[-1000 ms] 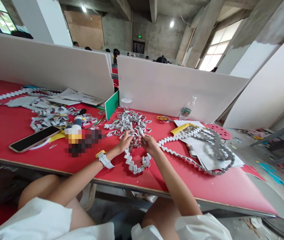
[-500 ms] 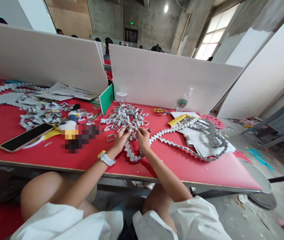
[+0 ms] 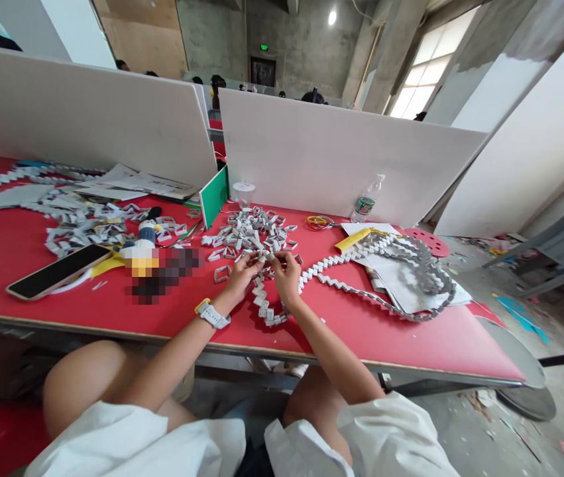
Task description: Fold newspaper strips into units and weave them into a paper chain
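Observation:
A long zigzag chain of folded paper links [image 3: 268, 313] loops on the red table below my hands, then runs right into a coiled heap. Its end rises between my fingertips. My left hand [image 3: 244, 273] pinches the chain's end from the left, thumb and fingers together. From the right, my right hand [image 3: 287, 275] closes its thumb and forefinger on the same small end piece, whose details are too small to make out. Just beyond my fingers lies a pile of loose folded paper links [image 3: 249, 228]. One single link [image 3: 222, 273] rests left of my left hand.
On the left are a phone [image 3: 57, 271], a plush toy [image 3: 145, 238] and more paper links. Scissors [image 3: 320, 222], a plastic bottle [image 3: 367, 199] and a cup [image 3: 243, 193] stand or lie near the white partition [image 3: 341, 152]. Paper sheets [image 3: 405, 288] lie under the coiled chain.
Both hands stay together at the chain's end, with only small finger movements. The hanging loop of chain has shifted slightly right and down. The whole view has moved a little.

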Demonstrator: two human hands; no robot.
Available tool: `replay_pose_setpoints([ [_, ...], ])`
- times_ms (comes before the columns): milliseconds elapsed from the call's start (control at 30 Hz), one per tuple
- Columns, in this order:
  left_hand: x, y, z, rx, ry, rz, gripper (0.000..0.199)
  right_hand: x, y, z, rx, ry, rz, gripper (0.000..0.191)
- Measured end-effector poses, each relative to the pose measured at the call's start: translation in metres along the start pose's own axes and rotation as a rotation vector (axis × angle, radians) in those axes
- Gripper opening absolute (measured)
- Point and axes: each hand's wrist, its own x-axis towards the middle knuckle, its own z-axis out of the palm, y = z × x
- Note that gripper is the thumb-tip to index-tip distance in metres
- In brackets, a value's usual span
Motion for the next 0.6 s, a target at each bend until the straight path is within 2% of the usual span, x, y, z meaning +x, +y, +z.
replay_pose_setpoints([
  [200,0.0016,-0.0030,-0.0027,-0.005,0.008,0.009,0.039,-0.0004,-0.0050,-0.0032,-0.028,0.038,-0.051,0.013],
  [600,0.0003,-0.0013,-0.0035,0.039,0.011,0.001,0.040,-0.0019,-0.0081,-0.0032,-0.057,0.035,-0.106,0.010],
])
